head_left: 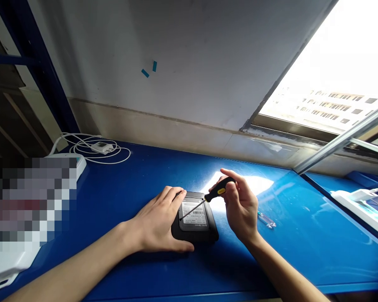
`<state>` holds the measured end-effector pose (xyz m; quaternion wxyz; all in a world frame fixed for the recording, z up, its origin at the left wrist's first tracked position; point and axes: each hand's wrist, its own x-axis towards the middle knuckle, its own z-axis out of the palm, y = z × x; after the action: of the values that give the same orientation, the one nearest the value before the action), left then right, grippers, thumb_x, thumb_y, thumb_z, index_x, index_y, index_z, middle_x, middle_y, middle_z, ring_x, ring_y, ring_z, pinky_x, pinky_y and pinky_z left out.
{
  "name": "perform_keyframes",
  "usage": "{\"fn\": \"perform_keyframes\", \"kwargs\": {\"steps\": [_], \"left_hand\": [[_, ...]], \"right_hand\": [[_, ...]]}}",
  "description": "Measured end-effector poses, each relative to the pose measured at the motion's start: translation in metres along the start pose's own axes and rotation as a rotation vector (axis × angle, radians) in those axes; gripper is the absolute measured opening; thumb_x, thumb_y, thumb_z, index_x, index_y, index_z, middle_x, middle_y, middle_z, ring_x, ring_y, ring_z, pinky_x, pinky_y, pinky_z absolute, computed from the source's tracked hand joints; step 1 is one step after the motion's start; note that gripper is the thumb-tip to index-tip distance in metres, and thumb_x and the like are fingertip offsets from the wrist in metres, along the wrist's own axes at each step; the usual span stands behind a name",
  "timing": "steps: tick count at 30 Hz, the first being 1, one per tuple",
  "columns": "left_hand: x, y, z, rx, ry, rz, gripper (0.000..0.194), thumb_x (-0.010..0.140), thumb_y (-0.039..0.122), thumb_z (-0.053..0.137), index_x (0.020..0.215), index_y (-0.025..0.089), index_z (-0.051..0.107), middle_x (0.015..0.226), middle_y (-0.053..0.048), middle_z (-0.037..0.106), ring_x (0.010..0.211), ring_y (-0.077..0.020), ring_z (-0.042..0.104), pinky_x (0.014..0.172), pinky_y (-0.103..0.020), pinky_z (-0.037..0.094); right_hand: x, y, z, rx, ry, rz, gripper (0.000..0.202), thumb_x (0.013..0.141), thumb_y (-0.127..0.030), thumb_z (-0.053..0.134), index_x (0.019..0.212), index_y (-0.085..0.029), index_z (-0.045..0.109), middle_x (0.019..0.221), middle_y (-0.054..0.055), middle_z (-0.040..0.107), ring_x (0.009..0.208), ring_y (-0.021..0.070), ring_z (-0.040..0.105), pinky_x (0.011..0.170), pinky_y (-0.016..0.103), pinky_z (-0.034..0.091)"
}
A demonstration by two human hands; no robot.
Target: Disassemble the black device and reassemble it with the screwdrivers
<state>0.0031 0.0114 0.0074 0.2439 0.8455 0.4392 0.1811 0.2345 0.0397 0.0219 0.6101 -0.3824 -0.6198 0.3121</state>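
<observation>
Between left fingers (174, 201), black device (195, 226); in right fingers (232, 193), screwdriver (219, 188).

From my remote view I can read no words or numbers. The white label (198, 219) on the black device (195, 235) carries a barcode (198, 212) and rows of print too small for me to decipher; the yellow patch (221, 191) on the screwdriver (213, 193) is also illegible.
</observation>
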Motion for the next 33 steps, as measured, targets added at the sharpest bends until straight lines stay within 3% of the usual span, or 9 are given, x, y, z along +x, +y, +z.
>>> {"fn": "perform_keyframes", "kwargs": {"steps": [4,7,10,14,16,22,25,28,33], "left_hand": [[-0.0002,0.0005,-0.0001,0.003,0.001,-0.002,0.114,0.066,0.069,0.087,0.157,0.018,0.043,0.16,-0.019,0.046,0.147,-0.0425,0.043,0.118,-0.058,0.047],[-0.0005,0.001,-0.0005,0.007,-0.002,-0.001,0.114,0.066,0.068,0.088,0.157,0.017,0.042,0.161,-0.019,0.046,0.147,-0.0418,0.043,0.119,-0.057,0.047],[-0.0005,0.0006,-0.0007,0.009,-0.002,0.004,0.113,0.067,0.068,0.087,0.158,0.018,0.041,0.161,-0.018,0.046,0.147,-0.0417,0.043,0.118,-0.056,0.047],[0.0001,0.0005,-0.0013,0.017,-0.004,0.0,0.112,0.067,0.068,0.087,0.157,0.017,0.042,0.161,-0.019,0.046,0.148,-0.0418,0.043,0.118,-0.057,0.047],[0.0004,0.0008,-0.0019,0.017,-0.008,0.001,0.112,0.067,0.068,0.087,0.157,0.017,0.043,0.161,-0.02,0.046,0.148,-0.0417,0.043,0.119,-0.057,0.047],[-0.0002,0.0001,-0.0013,0.016,-0.014,0.004,0.114,0.068,0.069,0.086,0.158,0.017,0.041,0.162,-0.02,0.044,0.149,-0.0419,0.042,0.12,-0.056,0.046],[-0.0004,-0.0017,0.0006,0.011,0.002,0.011,0.112,0.068,0.069,0.086,0.157,0.018,0.042,0.161,-0.018,0.045,0.148,-0.0418,0.043,0.119,-0.056,0.046],[-0.0004,-0.0034,0.0022,-0.001,0.014,0.027,0.11,0.067,0.07,0.086,0.157,0.022,0.042,0.161,-0.017,0.046,0.147,-0.0417,0.043,0.119,-0.057,0.046],[-0.0007,-0.0031,0.0011,0.002,0.002,0.022,0.113,0.068,0.07,0.086,0.158,0.019,0.041,0.162,-0.019,0.044,0.149,-0.0425,0.041,0.119,-0.057,0.045]], "right_hand": [[0.0003,-0.0004,-0.0006,0.086,-0.087,0.062,0.037,0.106,-0.042,0.055,0.142,-0.036,0.065,0.128,0.007,0.074,0.098,0.0242,0.079,0.077,0.044,0.07],[0.0019,-0.0007,-0.0024,-0.043,-0.041,0.019,0.037,0.101,-0.04,0.067,0.137,-0.032,0.069,0.108,0.005,0.078,0.084,0.0211,0.078,0.074,0.043,0.069],[0.0026,0.0003,-0.0036,-0.163,0.015,-0.043,0.025,0.098,-0.043,0.071,0.118,-0.028,0.076,0.082,0.0,0.071,0.068,0.0164,0.069,0.065,0.034,0.065],[0.0015,0.0007,-0.0015,0.037,-0.085,0.011,0.036,0.107,-0.042,0.05,0.136,-0.033,0.068,0.11,0.005,0.072,0.09,0.0219,0.076,0.072,0.039,0.067],[0.0015,0.0008,-0.0005,0.076,-0.119,0.04,0.041,0.106,-0.039,0.051,0.146,-0.035,0.06,0.125,0.007,0.072,0.099,0.0246,0.077,0.078,0.045,0.069],[0.0043,0.0064,-0.0033,-0.036,-0.078,0.01,0.033,0.101,-0.042,0.065,0.132,-0.031,0.07,0.091,0.0,0.068,0.076,0.0174,0.071,0.072,0.038,0.068],[0.0048,0.0082,-0.0046,0.075,-0.143,0.056,0.038,0.106,-0.04,0.052,0.141,-0.033,0.065,0.111,0.005,0.072,0.091,0.022,0.076,0.079,0.045,0.069],[0.0054,0.0067,-0.0048,0.056,-0.177,0.057,0.044,0.105,-0.036,0.052,0.149,-0.035,0.057,0.126,0.007,0.073,0.096,0.024,0.078,0.082,0.049,0.069],[0.0046,0.0034,-0.0042,-0.137,-0.088,-0.022,0.038,0.1,-0.043,0.069,0.136,-0.032,0.067,0.084,-0.001,0.071,0.07,0.0173,0.072,0.066,0.036,0.068]]}}
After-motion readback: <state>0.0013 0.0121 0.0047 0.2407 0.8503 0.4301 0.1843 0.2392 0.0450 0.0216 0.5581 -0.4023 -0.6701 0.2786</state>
